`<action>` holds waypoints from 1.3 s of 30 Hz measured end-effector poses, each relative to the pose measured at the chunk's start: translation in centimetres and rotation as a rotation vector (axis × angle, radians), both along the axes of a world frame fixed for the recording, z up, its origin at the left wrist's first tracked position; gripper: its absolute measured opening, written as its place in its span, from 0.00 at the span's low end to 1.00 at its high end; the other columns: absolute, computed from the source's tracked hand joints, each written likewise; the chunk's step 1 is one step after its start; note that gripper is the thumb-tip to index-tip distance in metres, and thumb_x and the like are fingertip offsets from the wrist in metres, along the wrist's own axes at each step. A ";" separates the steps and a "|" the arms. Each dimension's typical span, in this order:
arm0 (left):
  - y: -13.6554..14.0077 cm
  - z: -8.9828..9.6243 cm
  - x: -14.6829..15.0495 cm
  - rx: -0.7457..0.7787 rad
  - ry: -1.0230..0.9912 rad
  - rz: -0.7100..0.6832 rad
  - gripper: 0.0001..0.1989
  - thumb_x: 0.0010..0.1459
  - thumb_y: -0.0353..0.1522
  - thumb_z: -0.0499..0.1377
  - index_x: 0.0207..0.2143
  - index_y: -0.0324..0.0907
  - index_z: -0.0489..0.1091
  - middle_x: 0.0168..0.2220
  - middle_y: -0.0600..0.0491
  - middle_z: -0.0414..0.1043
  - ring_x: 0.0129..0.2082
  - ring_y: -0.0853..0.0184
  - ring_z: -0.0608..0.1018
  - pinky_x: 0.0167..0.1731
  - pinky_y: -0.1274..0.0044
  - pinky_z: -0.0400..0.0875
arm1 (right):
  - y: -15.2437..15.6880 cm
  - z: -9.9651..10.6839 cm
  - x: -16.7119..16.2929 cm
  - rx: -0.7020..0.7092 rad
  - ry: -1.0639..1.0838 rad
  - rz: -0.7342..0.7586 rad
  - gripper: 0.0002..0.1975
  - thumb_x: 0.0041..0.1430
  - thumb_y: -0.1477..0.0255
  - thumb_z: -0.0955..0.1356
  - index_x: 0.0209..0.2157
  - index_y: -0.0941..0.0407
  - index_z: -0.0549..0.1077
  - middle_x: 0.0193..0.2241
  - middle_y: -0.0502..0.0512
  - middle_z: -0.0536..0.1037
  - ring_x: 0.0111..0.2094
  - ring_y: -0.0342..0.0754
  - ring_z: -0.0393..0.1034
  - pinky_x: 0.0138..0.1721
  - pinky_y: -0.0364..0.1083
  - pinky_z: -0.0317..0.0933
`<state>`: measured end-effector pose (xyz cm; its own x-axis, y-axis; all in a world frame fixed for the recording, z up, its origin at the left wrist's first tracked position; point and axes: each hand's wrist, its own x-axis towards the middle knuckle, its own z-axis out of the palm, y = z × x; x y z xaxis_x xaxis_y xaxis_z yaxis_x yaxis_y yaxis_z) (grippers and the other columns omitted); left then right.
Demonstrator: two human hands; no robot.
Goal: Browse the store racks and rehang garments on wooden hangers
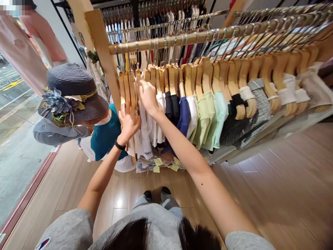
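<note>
1. The step in hand appears to be sorting through pale wooden hangers (126, 88) near the left end of a round wooden rail (166, 43), beside an upright wooden post (101, 52).
2. The white lace-trimmed garments (146, 140), the things nearest both hands, hang from that rail just below the right hand, between the post and a pair of black garments (171, 106).
3. The left hand (129, 119) has a loose grip: its fingers are extended and slightly spread against the hangers, with nothing clearly clasped.
4. The right hand (148, 98) has its fingers bent at the upper part of the hangers above the white garments; the fingertips are hidden, so whether this grip has closed on one cannot be told.
5. As a judgement, the next move calls for separating a single hanger from its tightly packed neighbours while its metal hook stays on the rail.
6. Just left of the hands stands a teal sleeveless top (106, 133), beneath a dark woven hat with a blue flower (70, 83).
</note>
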<state>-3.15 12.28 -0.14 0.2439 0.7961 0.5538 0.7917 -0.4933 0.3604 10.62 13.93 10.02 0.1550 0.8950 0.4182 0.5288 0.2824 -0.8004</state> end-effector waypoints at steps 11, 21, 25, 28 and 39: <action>-5.3 3.8 11.2 0.102 -0.163 -0.071 0.25 0.72 0.41 0.48 0.68 0.45 0.58 0.69 0.42 0.59 0.72 0.54 0.58 0.70 0.57 0.53 | -0.7 0.5 19.9 -0.008 -0.355 -0.312 0.06 0.53 0.77 0.70 0.35 0.56 0.75 0.38 0.60 0.80 0.46 0.61 0.75 0.54 0.62 0.67; -5.8 0.1 20.1 -0.036 0.006 0.008 0.29 0.71 0.42 0.49 0.72 0.47 0.54 0.73 0.48 0.51 0.75 0.53 0.50 0.72 0.52 0.42 | 3.2 -2.9 19.1 0.064 -0.307 -0.306 0.29 0.55 0.70 0.71 0.58 0.58 0.65 0.38 0.66 0.79 0.46 0.67 0.74 0.49 0.63 0.65; -5.8 0.2 19.6 -0.039 -0.002 -0.005 0.28 0.72 0.37 0.43 0.72 0.46 0.53 0.73 0.50 0.52 0.75 0.56 0.49 0.72 0.53 0.39 | 2.6 -2.3 18.5 0.071 -0.248 -0.340 0.17 0.60 0.70 0.68 0.51 0.57 0.70 0.40 0.65 0.79 0.47 0.64 0.74 0.50 0.59 0.65; -5.8 0.2 19.3 -0.042 -0.013 -0.042 0.29 0.72 0.35 0.41 0.73 0.45 0.52 0.73 0.51 0.53 0.75 0.56 0.49 0.72 0.52 0.39 | 1.9 -1.1 18.3 0.105 -0.221 -0.341 0.12 0.63 0.71 0.66 0.48 0.57 0.72 0.43 0.64 0.80 0.46 0.59 0.74 0.50 0.55 0.65; -5.5 0.3 18.7 -0.088 -0.038 -0.112 0.28 0.73 0.34 0.40 0.74 0.46 0.49 0.74 0.51 0.50 0.75 0.59 0.47 0.73 0.56 0.35 | -5.8 -4.9 19.4 0.207 -0.181 -0.316 0.21 0.64 0.66 0.67 0.56 0.58 0.70 0.37 0.60 0.81 0.37 0.56 0.78 0.38 0.50 0.69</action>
<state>15.53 6.77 0.18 0.3137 0.8112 0.4936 0.7186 -0.5426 0.4350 29.98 8.14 5.13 0.3163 0.7091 0.6302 0.7419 0.2291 -0.6302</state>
